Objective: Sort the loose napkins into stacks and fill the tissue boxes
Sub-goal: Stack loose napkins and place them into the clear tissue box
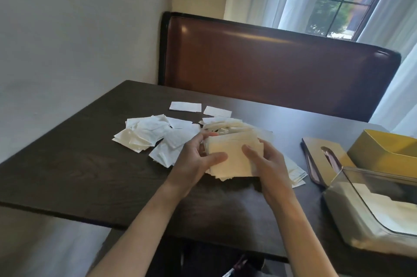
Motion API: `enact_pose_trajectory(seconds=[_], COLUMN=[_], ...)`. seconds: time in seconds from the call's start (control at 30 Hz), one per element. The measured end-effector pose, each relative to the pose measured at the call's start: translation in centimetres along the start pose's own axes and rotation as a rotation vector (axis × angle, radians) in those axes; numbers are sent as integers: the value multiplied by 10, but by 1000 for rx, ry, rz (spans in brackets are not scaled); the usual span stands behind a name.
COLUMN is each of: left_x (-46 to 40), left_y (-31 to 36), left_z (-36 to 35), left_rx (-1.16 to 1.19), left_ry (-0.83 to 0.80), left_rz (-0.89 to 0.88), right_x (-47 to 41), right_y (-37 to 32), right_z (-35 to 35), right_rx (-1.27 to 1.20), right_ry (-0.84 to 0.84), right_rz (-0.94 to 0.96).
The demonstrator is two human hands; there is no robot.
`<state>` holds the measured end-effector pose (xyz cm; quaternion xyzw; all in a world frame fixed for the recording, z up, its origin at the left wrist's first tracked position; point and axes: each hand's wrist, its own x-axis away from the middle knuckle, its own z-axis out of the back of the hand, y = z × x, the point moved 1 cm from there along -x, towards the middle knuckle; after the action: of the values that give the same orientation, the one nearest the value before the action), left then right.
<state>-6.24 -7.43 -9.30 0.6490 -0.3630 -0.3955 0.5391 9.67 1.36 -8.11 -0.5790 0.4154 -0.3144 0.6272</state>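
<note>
A thick stack of cream napkins [234,159] is held just above the dark table [79,175]. My left hand [194,161] grips its left edge, thumb on top. My right hand [266,164] grips its right edge, thumb on top too. Loose white napkins [149,134] lie scattered to the left and behind, and a few more [295,173] lie under my right hand. At the right stands a clear tissue box [352,209] with napkins inside. A gold box [383,152] and a gold lid with a slot [325,159] are behind it.
Two single napkins [185,106] lie farther back on the table. A brown padded bench [270,62] runs behind the table, with a wall to the left and a curtained window at the back right. My legs show under the table's near edge.
</note>
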Motion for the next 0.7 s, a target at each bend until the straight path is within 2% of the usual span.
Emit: enact_pose_trajectory(seconds=[0.07, 0.17, 0.23, 0.4, 0.57, 0.7], left_x=[5, 15, 22, 31, 35, 25], left_y=[-3, -4, -3, -10, -20, -34], left_z=[-17, -45, -67, -112, -146, -155], left_rx=[-82, -347, -380, -258, -1, 98], left_ry=[37, 118, 103, 115, 194, 341], left_rz=[-35, -161, -213, -199, -44, 22], right_x=[10, 25, 34, 50, 51, 42], right_y=[3, 7, 10, 12, 14, 23], right_z=[16, 34, 44, 60, 61, 57], right_rx=[61, 172, 218, 87, -91, -139], right_ry=[20, 87, 153, 280, 438, 559], right_rz=[-8, 28, 59, 52, -24, -58])
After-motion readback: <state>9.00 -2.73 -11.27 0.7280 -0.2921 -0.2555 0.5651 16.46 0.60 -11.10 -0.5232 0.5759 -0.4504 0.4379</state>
